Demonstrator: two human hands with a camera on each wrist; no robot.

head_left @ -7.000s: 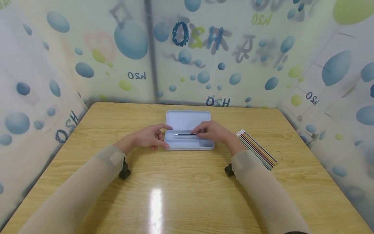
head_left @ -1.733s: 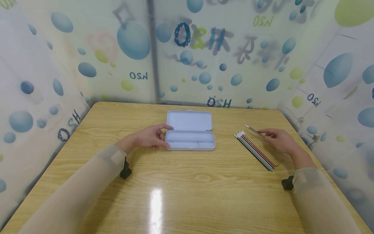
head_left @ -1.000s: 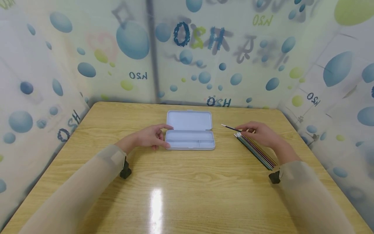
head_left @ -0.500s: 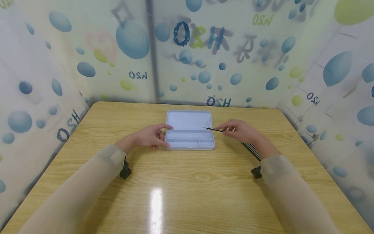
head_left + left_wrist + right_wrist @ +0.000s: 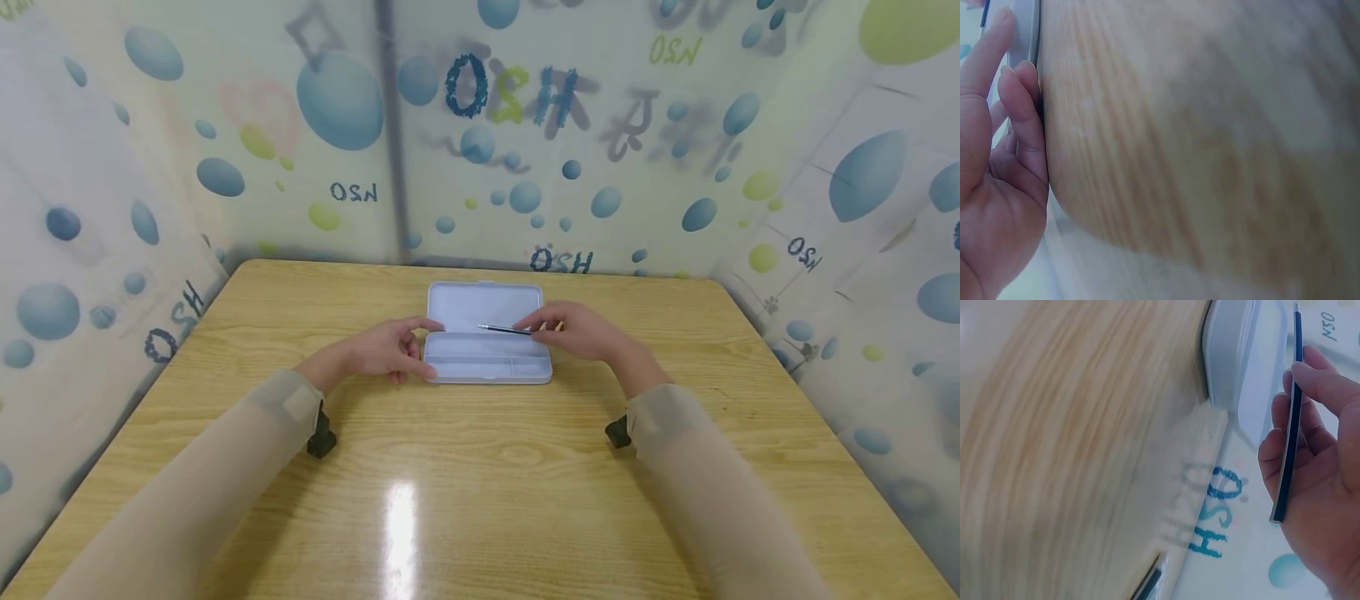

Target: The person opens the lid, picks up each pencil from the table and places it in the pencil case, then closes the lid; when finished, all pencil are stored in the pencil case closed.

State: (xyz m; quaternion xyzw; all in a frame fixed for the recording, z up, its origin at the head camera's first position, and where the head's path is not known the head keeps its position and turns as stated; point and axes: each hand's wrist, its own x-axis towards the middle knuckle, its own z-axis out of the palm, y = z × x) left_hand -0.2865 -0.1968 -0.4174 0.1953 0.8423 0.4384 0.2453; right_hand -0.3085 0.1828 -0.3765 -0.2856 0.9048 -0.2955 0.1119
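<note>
A pale pencil case [image 5: 487,382] lies with its lid [image 5: 483,304] raised at the back and its divided tray facing up. At the case's left end, my left hand [image 5: 386,350] holds it, forefinger at the back corner and thumb at the front; its other fingers are bent in the left wrist view. Above the tray's back edge, my right hand [image 5: 581,333] pinches a dark pencil [image 5: 1291,437] between thumb and fingers. The pencil's pale eraser end points left. Part of another dark pencil [image 5: 1147,584] shows at the bottom of the right wrist view.
The wooden table [image 5: 480,467] reaches to a wall curtain [image 5: 480,167] printed with blue and green drops. My right forearm mostly hides the spot where the row of pencils lay. A bright reflection lies on the table in front.
My right hand has picked up the dark pencil beside the row and carried it left over the case. Seven seconds ago it held a dark pencil inside the tray. The left hand has stayed put.
</note>
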